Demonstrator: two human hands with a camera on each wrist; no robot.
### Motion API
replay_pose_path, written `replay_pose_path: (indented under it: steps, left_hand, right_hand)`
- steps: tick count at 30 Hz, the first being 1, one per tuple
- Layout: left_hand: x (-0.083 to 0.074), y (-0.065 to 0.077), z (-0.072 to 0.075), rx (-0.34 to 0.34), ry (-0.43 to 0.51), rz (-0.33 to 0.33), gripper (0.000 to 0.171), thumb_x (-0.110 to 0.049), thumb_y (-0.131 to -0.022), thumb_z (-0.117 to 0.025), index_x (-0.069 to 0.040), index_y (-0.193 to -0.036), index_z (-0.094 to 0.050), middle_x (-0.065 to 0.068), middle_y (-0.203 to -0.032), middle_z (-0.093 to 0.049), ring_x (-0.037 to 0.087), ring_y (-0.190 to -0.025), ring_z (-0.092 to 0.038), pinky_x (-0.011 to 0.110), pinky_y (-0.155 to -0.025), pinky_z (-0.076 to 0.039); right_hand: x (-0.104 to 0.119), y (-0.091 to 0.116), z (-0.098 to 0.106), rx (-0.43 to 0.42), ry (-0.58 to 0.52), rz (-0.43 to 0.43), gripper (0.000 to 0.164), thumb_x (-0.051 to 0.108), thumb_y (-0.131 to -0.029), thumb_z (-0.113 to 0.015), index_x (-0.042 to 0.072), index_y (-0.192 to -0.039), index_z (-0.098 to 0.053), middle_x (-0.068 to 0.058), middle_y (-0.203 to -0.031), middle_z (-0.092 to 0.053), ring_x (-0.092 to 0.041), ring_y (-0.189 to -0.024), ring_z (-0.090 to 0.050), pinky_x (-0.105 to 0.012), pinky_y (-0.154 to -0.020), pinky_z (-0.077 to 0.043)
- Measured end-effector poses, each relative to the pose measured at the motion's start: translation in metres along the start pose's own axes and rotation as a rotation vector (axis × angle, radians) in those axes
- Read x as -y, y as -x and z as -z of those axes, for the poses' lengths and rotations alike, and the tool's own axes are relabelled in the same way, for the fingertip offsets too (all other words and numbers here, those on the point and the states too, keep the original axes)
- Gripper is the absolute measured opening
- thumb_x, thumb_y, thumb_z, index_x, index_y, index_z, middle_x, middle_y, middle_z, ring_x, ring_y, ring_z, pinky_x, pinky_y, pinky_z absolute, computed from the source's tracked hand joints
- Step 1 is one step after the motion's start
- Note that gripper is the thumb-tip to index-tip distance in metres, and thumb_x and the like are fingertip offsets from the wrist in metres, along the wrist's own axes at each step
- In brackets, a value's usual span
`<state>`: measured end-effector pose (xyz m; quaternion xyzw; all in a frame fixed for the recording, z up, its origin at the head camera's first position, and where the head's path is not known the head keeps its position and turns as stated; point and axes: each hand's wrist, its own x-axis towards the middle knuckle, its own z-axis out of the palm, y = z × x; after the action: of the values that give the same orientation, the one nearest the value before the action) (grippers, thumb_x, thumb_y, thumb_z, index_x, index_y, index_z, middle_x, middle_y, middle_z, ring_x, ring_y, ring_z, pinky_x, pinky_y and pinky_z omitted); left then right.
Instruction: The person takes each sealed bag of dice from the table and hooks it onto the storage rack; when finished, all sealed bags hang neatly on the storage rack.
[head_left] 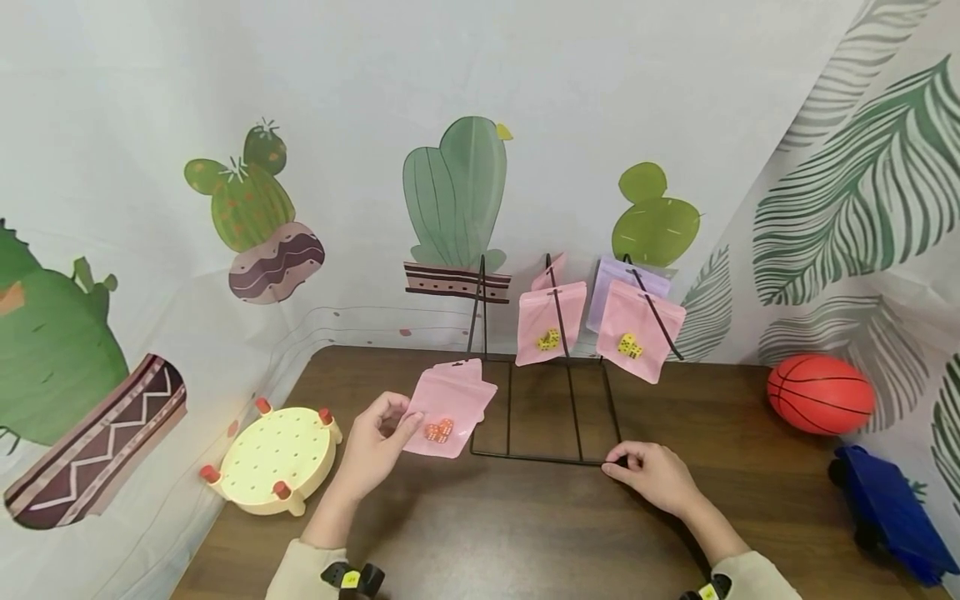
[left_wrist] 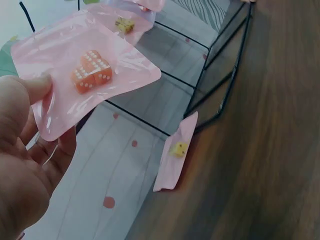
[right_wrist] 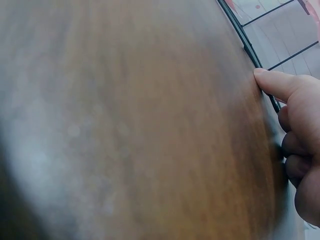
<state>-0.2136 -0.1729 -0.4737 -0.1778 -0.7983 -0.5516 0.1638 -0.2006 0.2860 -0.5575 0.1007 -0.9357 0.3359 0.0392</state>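
Observation:
My left hand [head_left: 377, 444] pinches a small pink zip bag [head_left: 431, 400] by its left edge between thumb and fingers. Orange dice [left_wrist: 92, 72] show through its film. Behind it in the left wrist view, another pink bag [left_wrist: 175, 155] with something yellow inside lies on the table against the black wire rack [head_left: 532, 457]. At the rack's front right corner, my right hand [head_left: 652, 475] pinches the wire between thumb and curled fingers. Pink bags with yellow dice hang on the middle prong [head_left: 551, 321] and the right prong [head_left: 637, 333], with a purple bag [head_left: 602, 292] behind the latter.
A pale yellow round pegged stool-like toy [head_left: 277, 458] with red tips stands at the left. Toward the right lie a red toy basketball [head_left: 821, 394] and a blue object with black wheels [head_left: 892, 508]. A cactus-printed cloth [head_left: 360, 83] backs the brown wooden table [head_left: 480, 533].

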Motion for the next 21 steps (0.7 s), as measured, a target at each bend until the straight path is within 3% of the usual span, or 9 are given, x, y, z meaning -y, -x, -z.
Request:
replay_pose_path:
  steps: [6,12,21]
  left_hand:
    - [-0.013,-0.002,-0.004,-0.002,0.11,-0.065,0.015,0.0,-0.094,-0.074,-0.008,-0.103,-0.065,0.008,-0.09,-0.076,0.014,-0.077,-0.066,0.027,-0.064,-0.051]
    - [-0.025,-0.006,-0.009,-0.032,0.19,-0.115,0.015,0.006,-0.094,-0.072,-0.006,-0.102,-0.065,0.007,-0.086,-0.073,0.01,-0.074,-0.062,0.026,-0.062,-0.05]
    - [-0.03,-0.009,-0.016,-0.101,0.232,-0.105,0.011,0.002,-0.095,-0.072,-0.005,-0.102,-0.067,0.006,-0.086,-0.072,0.013,-0.074,-0.063,0.026,-0.061,-0.049]
  right_hand:
    - [0.0,0.001,0.0,0.007,-0.001,-0.007,0.014,0.047,-0.089,-0.081,0.035,-0.089,-0.074,0.014,-0.06,-0.04,-0.003,-0.053,-0.035,-0.025,-0.05,-0.027]
    - [0.0,0.001,0.0,0.004,-0.001,-0.012,0.014,0.046,-0.088,-0.082,0.035,-0.089,-0.073,0.014,-0.06,-0.04,-0.003,-0.052,-0.035,-0.025,-0.05,-0.027]
    - [-0.002,0.0,-0.001,0.017,-0.001,-0.015,0.013,0.047,-0.088,-0.082,0.037,-0.09,-0.073,0.015,-0.06,-0.04,-0.003,-0.052,-0.035,-0.024,-0.05,-0.027]
